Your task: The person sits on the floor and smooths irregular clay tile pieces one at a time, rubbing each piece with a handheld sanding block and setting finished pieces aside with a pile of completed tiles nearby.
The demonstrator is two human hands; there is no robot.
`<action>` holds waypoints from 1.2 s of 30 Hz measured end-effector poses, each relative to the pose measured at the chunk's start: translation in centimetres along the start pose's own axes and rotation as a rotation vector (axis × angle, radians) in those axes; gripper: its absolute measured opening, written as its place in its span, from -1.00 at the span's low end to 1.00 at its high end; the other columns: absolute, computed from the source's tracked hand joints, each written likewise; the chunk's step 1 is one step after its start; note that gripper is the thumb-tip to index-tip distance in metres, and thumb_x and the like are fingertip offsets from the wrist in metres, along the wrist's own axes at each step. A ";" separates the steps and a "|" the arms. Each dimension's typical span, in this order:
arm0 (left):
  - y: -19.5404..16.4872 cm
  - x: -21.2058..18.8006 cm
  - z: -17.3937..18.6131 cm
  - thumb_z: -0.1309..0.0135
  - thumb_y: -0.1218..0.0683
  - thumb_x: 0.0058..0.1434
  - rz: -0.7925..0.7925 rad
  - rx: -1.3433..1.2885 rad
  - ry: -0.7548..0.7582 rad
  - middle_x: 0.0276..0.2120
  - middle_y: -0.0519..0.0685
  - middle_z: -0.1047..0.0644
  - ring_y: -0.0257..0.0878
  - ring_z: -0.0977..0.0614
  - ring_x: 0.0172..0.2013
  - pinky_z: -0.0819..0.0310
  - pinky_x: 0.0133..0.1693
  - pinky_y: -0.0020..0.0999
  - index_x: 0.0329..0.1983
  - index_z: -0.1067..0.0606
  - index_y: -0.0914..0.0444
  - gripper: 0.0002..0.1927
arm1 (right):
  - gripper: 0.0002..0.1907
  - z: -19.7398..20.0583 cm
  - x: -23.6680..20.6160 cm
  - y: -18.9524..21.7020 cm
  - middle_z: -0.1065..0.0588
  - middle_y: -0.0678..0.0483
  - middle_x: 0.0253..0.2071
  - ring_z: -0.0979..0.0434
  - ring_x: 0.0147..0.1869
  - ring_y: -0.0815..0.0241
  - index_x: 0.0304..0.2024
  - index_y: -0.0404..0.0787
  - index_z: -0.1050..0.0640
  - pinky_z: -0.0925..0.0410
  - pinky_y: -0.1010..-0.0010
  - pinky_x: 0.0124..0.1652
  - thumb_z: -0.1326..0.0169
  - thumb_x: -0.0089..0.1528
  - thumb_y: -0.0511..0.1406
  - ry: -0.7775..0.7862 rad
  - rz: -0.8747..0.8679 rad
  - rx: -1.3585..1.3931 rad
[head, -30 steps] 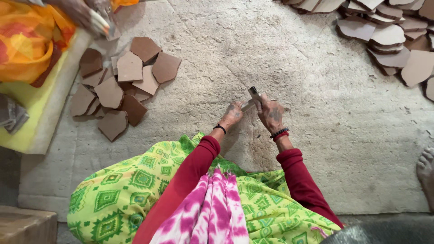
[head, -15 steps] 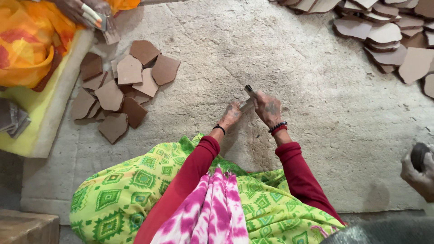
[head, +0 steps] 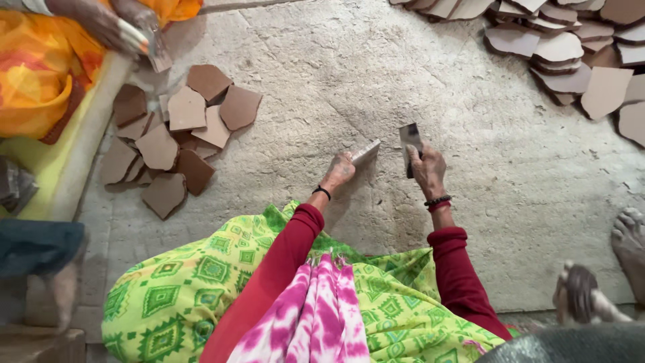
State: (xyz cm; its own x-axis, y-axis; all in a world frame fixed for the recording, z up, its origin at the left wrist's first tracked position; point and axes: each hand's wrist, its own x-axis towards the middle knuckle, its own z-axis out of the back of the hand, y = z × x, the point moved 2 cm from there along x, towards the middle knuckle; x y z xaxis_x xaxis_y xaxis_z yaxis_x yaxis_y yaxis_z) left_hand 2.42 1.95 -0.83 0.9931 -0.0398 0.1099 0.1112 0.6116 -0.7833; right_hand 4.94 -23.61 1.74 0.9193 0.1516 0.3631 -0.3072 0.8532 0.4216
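Flat grey piece, dark-handled blade upright

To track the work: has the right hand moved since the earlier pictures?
Yes. The right hand and its flat metal blade shifted right, away from the brown pieces pile.

Rough stone floor, brown leather pieces

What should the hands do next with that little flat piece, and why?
Probably bring the flat blade in the right hand down onto the small grey piece. The left hand holds that piece against the stone floor, and the blade is raised just beside it.
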 end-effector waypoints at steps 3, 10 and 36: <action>0.1 -0.4 -0.1 0.02 0.25 0.05 -0.073 0.007 0.007 -0.35 0.24 -0.59 0.17 -0.62 -0.25 -0.53 -0.16 -0.06 -0.32 -0.55 0.34 -0.83 | -0.76 -2.4 -0.7 2.7 -0.52 0.20 -0.48 -0.12 -0.67 0.42 0.04 0.03 -0.60 -0.06 0.52 -0.73 0.09 0.47 -0.18 0.089 0.012 0.119; 0.5 -1.2 -0.5 -0.04 0.12 0.25 0.090 -0.170 0.092 -0.21 0.16 -0.65 0.01 -0.69 -0.20 -0.54 -0.23 -0.18 -0.15 -0.58 0.28 -0.81 | -0.28 -2.4 -4.9 15.5 -0.52 -0.06 -0.16 -0.50 -0.24 0.13 0.48 0.09 -0.16 -0.38 0.30 -0.36 0.06 0.25 -0.30 -0.020 0.215 -0.538; -0.7 -1.1 -1.9 -0.20 0.10 0.21 0.072 -0.235 0.144 -0.42 0.21 -0.61 0.08 -0.70 -0.40 -0.51 -0.37 -0.09 -0.30 -0.58 0.36 -0.82 | -0.22 0.5 -2.6 16.3 -0.54 -0.25 -0.22 -0.57 -0.31 -0.11 0.45 0.06 -0.21 -0.45 0.11 -0.41 -0.05 0.17 -0.33 0.100 -0.052 -0.237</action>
State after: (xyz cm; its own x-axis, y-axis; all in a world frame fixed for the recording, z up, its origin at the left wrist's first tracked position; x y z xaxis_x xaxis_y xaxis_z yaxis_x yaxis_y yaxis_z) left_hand 1.35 0.04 -1.60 0.9918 -0.1252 -0.0266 0.0284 0.4172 -0.9084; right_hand -2.61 -10.39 8.10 0.9557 0.1430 0.2571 -0.2035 0.9524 0.2267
